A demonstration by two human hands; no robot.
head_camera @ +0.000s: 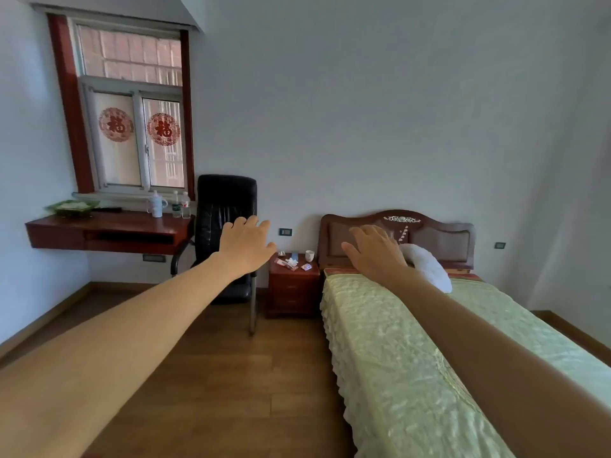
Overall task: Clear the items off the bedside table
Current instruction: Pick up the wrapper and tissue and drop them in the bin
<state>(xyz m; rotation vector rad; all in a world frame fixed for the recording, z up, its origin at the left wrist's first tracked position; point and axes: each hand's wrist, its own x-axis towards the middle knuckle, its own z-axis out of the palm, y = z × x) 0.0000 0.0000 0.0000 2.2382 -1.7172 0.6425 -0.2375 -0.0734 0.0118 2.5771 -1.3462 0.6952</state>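
A small red-brown bedside table (292, 292) with drawers stands far across the room, between a black chair and the bed. On its top lie a white cup (309, 255), a blue card-like item (294, 256), crumpled white tissue (291, 261), a pink flat packet (283, 263) and a small purple packet (306, 267). Both my arms are stretched forward at chest height. My left hand (247, 246) is open, palm down, in front of the chair. My right hand (375, 251) is open too, in front of the headboard. Neither hand holds or touches anything.
A black office chair (226, 233) stands left of the table. A bed (429, 342) with a green cover and a white pillow (429, 266) runs along the right. A wall-mounted desk (109, 231) under the window carries bottles, a jug and a green tray. Wooden floor lies between.
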